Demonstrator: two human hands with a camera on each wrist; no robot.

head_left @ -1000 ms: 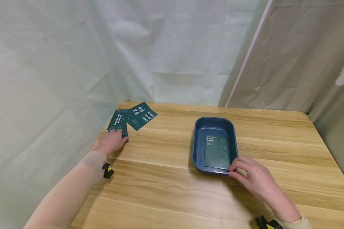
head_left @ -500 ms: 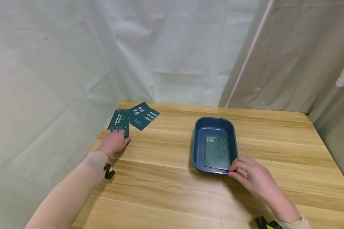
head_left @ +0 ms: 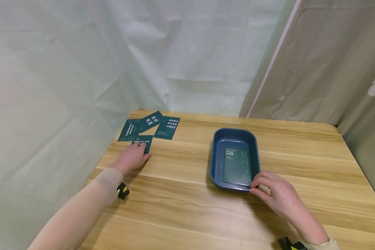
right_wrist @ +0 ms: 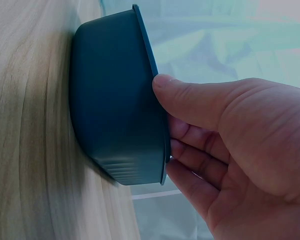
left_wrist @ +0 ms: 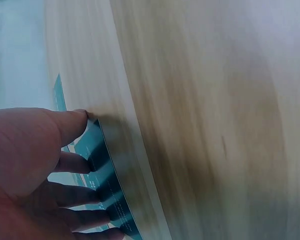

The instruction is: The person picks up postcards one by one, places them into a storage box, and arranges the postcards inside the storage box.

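At the table's left side, the fingers of my left hand (head_left: 132, 158) lie spread on a dark green printed card (head_left: 146, 139). In the left wrist view the thumb touches down near a corner of that card (left_wrist: 110, 185). Other green cards lie just beyond: one at the left (head_left: 129, 129), a tilted one (head_left: 151, 121) and one further right (head_left: 167, 129). My right hand (head_left: 276, 191) pinches the near right corner rim of a blue rectangular tray (head_left: 212, 158). A green card (head_left: 235, 166) lies flat inside the tray.
The wooden table (head_left: 181, 208) ends at a pale hanging sheet (head_left: 200, 62) behind and at the left. A brown-grey curtain (head_left: 315, 69) hangs at the back right. Bare wood lies between the cards and the tray.
My left hand has moved right, sliding its card partly out from the others. The rightmost loose card has shifted right and turned. My right hand keeps hold of the tray rim.
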